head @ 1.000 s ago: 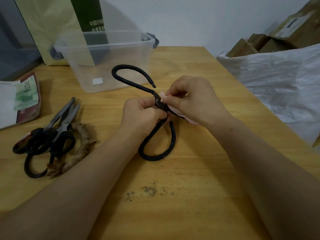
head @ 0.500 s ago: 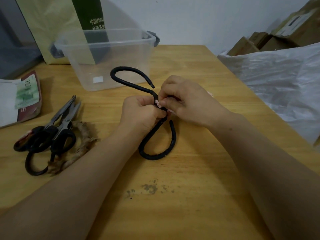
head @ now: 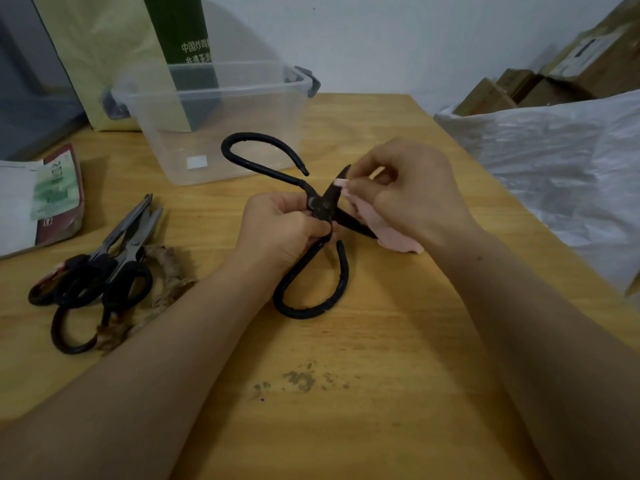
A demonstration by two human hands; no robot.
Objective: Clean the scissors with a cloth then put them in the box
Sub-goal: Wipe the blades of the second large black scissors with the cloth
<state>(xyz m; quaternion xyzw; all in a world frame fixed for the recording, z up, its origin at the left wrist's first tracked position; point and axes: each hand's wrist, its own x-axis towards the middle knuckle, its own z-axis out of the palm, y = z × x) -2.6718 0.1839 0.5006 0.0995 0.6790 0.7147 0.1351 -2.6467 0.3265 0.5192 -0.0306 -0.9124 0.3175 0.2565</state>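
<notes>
Black iron scissors [head: 322, 206] with big looped handles are spread open over the middle of the wooden table [head: 363, 393]. My left hand [head: 280, 233] grips them at the pivot. My right hand [head: 412, 199] pinches a pale pink cloth [head: 384, 226] against the upper blade; the cloth hangs down under that hand. The clear plastic box [head: 214, 119] stands behind the scissors, with nothing visible inside.
Several more scissors [head: 104, 271] lie in a pile at the left with a scrap of brown twine [head: 166, 285]. A packet [head: 41, 202] lies at the far left. A paper bag [head: 114, 46] stands behind the box. White plastic sheeting [head: 561, 174] and cardboard boxes [head: 540, 84] border the right edge.
My right hand has slid the cloth outward from the pivot along the blade. The blades now show, spread apart, and more pink cloth hangs below the hand. My left hand has kept its grip.
</notes>
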